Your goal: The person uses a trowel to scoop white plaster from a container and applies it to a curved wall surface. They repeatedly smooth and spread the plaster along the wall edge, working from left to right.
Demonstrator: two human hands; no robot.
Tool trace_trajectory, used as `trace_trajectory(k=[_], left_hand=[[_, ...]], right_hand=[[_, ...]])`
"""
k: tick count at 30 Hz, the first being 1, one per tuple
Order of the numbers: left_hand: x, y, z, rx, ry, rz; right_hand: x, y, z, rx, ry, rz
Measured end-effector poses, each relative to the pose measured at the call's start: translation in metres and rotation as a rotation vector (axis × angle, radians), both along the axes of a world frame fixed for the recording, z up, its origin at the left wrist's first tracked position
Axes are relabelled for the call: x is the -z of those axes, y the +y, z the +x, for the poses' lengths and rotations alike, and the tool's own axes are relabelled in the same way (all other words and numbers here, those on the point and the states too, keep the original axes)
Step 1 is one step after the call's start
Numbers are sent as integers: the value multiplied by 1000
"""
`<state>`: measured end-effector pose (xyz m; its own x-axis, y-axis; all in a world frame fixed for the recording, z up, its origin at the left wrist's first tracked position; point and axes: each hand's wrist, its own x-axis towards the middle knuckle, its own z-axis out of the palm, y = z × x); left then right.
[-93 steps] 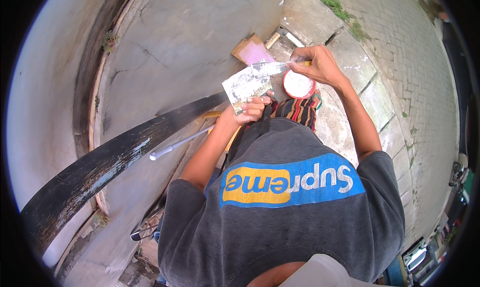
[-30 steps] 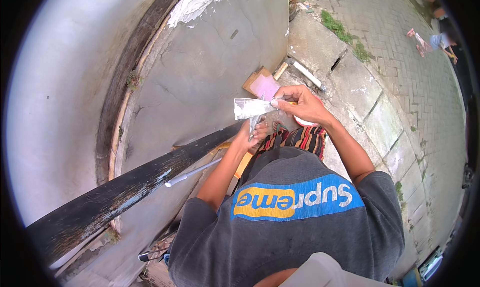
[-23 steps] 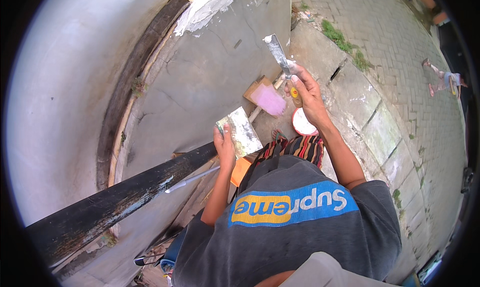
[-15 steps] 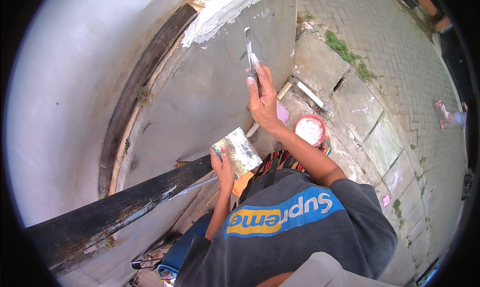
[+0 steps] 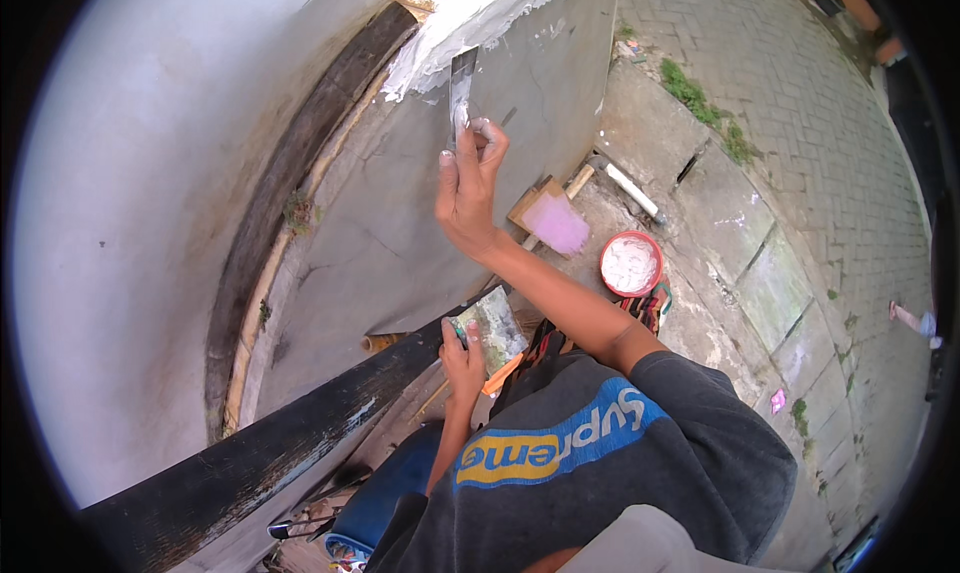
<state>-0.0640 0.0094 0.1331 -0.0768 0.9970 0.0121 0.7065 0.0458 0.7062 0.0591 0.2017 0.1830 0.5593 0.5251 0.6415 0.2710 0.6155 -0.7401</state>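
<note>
My right hand [image 5: 468, 188] is closed on a putty knife [image 5: 462, 78], fingers near the blade and white paste on the fingertips. The blade points up the grey wall [image 5: 380, 213], its tip at the lower edge of a band of thick white putty [image 5: 450, 33]. I cannot tell whether the tip presses on the wall. Lower down, my left hand [image 5: 462, 363] grips the side of a small, flat, putty-smeared board [image 5: 497, 325], held tilted in front of my body. The thumb lies along its edge and the other fingers are partly hidden.
A black pole [image 5: 300, 423] slants past my left forearm. On the ground stand a red bucket [image 5: 604, 263] of white paste, a pink-stained piece [image 5: 556, 223] and a white pipe [image 5: 632, 193]. A brick-paved lane [image 5: 780, 103] runs at the right, with a person's leg [image 5: 912, 320] there.
My right hand has moved left, and the putty knife has turned so its broad blade shows against the wall. The board in my left hand has tilted and moved lower.
</note>
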Motion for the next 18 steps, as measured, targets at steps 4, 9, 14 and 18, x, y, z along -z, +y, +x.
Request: trace_trajectory(k=[4, 9, 14, 18], left_hand=[[-23, 7, -10, 19, -14, 21], [-68, -10, -8, -38, 45, -75], [-58, -3, -24, -44, -21, -92], [-11, 13, -44, 9, -39, 106]], right_hand=[[-26, 20, -15, 49, -18, 12], [-68, 15, -19, 49, -8, -13], [-62, 13, -35, 27, -13, -48], [-30, 23, -53, 38, -34, -54]])
